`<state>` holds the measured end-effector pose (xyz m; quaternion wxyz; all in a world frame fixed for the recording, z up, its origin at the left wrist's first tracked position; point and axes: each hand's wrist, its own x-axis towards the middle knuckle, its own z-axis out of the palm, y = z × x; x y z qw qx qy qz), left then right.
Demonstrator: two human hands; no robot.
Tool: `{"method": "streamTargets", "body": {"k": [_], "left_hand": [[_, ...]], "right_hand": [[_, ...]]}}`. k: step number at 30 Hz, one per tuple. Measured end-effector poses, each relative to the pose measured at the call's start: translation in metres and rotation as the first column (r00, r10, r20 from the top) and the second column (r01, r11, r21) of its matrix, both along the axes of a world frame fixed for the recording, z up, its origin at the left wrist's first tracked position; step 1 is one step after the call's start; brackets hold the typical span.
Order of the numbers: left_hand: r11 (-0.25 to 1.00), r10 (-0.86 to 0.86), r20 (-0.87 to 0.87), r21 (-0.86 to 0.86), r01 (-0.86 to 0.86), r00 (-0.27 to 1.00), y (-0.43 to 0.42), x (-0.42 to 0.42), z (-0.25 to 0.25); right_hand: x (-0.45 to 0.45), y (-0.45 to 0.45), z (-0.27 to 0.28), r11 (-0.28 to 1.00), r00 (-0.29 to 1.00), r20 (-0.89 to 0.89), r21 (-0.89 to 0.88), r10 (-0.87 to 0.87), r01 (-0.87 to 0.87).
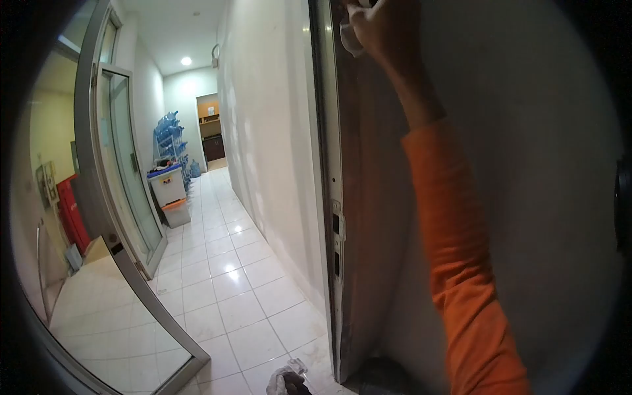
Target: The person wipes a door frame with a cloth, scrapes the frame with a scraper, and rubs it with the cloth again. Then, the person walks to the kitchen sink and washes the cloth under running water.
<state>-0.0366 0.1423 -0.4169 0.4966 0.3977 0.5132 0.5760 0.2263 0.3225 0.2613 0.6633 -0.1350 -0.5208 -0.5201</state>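
My right hand [384, 29], at the end of an orange sleeve, is raised to the upper part of the door frame [334, 164]. Its fingers are closed on a white cloth [352, 41] pressed near the frame's dark inner side; the top edge of the view cuts off the fingertips. Low in the view, a crumpled greyish cloth [282, 380] shows above the tiles, with a small pale translucent piece [297, 365] beside it. A dark part of my left hand [300, 387] appears to grip this cloth, mostly cut off by the bottom edge.
A metal-framed glass door [141, 309] stands open at left. White floor tiles [230, 289] run down a corridor past stacked bins [169, 187] and a rack of blue water jugs [170, 138]. A red cabinet [72, 210] shows through the glass. A pale wall [270, 131] borders the corridor.
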Motion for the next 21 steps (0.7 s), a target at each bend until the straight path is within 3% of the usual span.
{"method": "streamTargets", "body": {"k": [1,2,4,6,8,10,11,14,16,17,19,21], "left_hand": [[1.000,0.008,-0.002,-0.003,-0.008,1.000,-0.001,-0.002,-0.001],[1.000,0.014,-0.004,-0.003,-0.014,1.000,-0.003,-0.004,-0.002],[1.000,0.028,-0.004,-0.012,-0.028,1.000,-0.008,-0.007,-0.003],[0.999,0.043,-0.012,-0.020,-0.043,0.999,-0.013,-0.010,-0.006],[0.998,0.039,0.035,-0.057,-0.037,0.999,-0.016,-0.016,-0.004],[0.982,0.128,-0.195,0.164,-0.096,0.972,0.004,-0.036,-0.077],[0.955,0.188,-0.292,0.278,-0.105,0.938,0.015,-0.041,-0.103],[0.917,0.283,-0.397,0.380,-0.125,0.873,0.019,-0.045,-0.098],[0.989,0.075,-0.046,0.133,-0.068,0.996,0.005,-0.035,-0.032],[1.000,-0.005,0.155,0.016,0.002,0.988,-0.001,-0.029,-0.010],[0.997,0.045,0.170,0.061,-0.056,0.984,0.006,-0.018,-0.007],[0.993,0.070,0.112,0.089,-0.080,0.991,0.013,-0.012,0.001]], "right_hand": [[-0.004,-0.013,-0.001,1.000,0.999,0.040,-0.002,-0.018,0.018],[-0.006,-0.019,-0.033,0.945,0.997,-0.019,-0.317,0.075,-0.077],[0.000,-0.016,-0.088,0.964,0.988,0.073,-0.243,0.133,-0.112],[-0.002,-0.036,-0.139,0.928,0.991,0.059,-0.360,0.122,-0.093],[-0.005,-0.038,-0.137,0.896,0.980,-0.005,-0.405,0.198,-0.183],[-0.004,-0.033,-0.115,0.891,0.978,-0.015,-0.410,0.207,-0.194],[-0.003,-0.023,-0.091,0.926,0.980,-0.013,-0.325,0.199,-0.192],[0.009,-0.005,-0.012,0.979,0.995,0.031,-0.183,0.094,-0.086],[0.011,-0.006,-0.018,0.981,0.998,0.042,-0.189,0.056,-0.047],[0.012,-0.006,-0.025,0.981,0.998,0.050,-0.194,0.036,-0.026],[0.010,-0.017,-0.079,0.968,0.997,0.062,-0.251,0.043,-0.026],[0.009,-0.020,-0.092,0.958,0.996,0.065,-0.282,0.063,-0.042]]}}
